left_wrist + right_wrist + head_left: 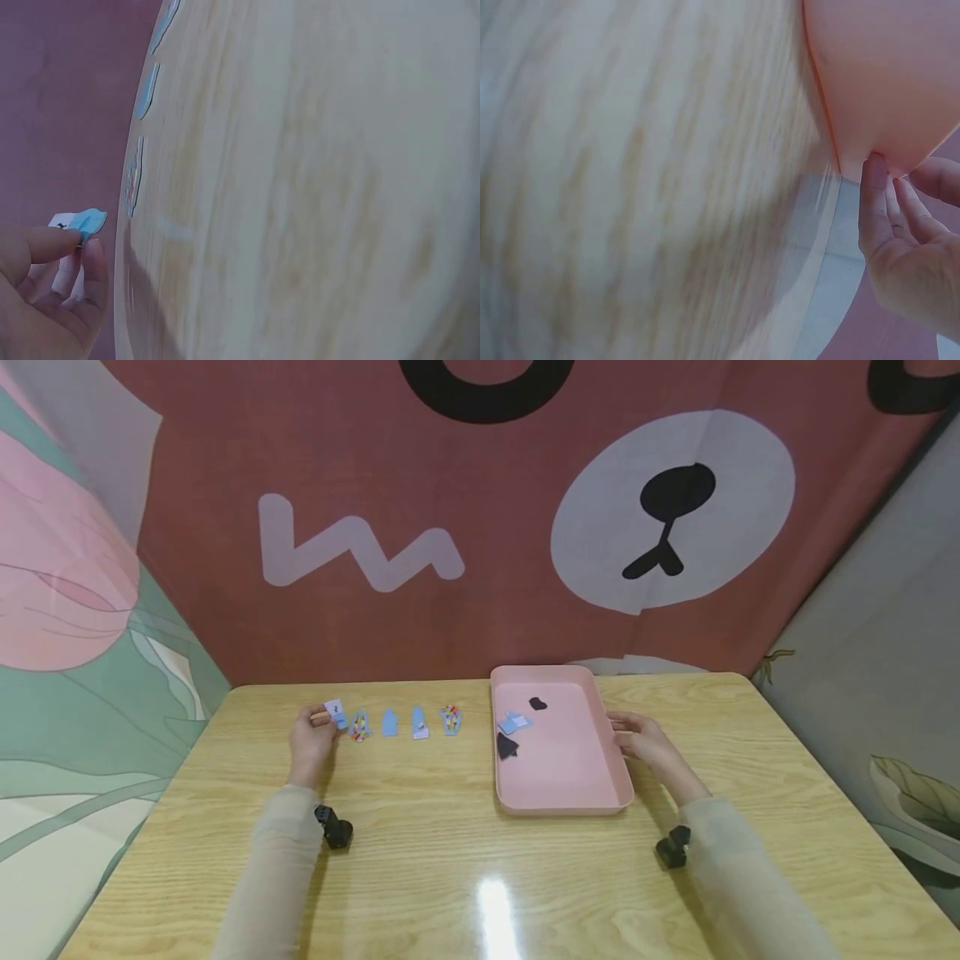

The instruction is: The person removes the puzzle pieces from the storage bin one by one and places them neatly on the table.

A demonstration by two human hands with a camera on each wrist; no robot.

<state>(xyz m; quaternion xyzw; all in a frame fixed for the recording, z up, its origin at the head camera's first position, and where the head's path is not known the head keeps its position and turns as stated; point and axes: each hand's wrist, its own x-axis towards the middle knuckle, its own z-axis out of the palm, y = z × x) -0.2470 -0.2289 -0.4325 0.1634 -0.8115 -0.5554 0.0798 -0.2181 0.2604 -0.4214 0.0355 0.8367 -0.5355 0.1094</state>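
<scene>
My left hand (309,749) pinches a small flat light-blue piece with a white part (336,713) between thumb and fingers, at the left end of the row. In the left wrist view that blue piece (89,222) is held above the table's far edge. Right beside this hand lies a blue cutout with many-coloured spots (360,725). My right hand (651,745) is at the pink tray (562,806), fingertips touching the outside of its right wall. The right wrist view shows the fingers (875,195) loosely bent at the wall.
Further along the row lie a plain blue cutout (389,722), a blue one with a white piece (419,723) and another many-coloured one (452,720). Inside the tray are black pieces (507,746) and blue-white pieces (514,722). A brown cloth (375,635) hangs behind the table.
</scene>
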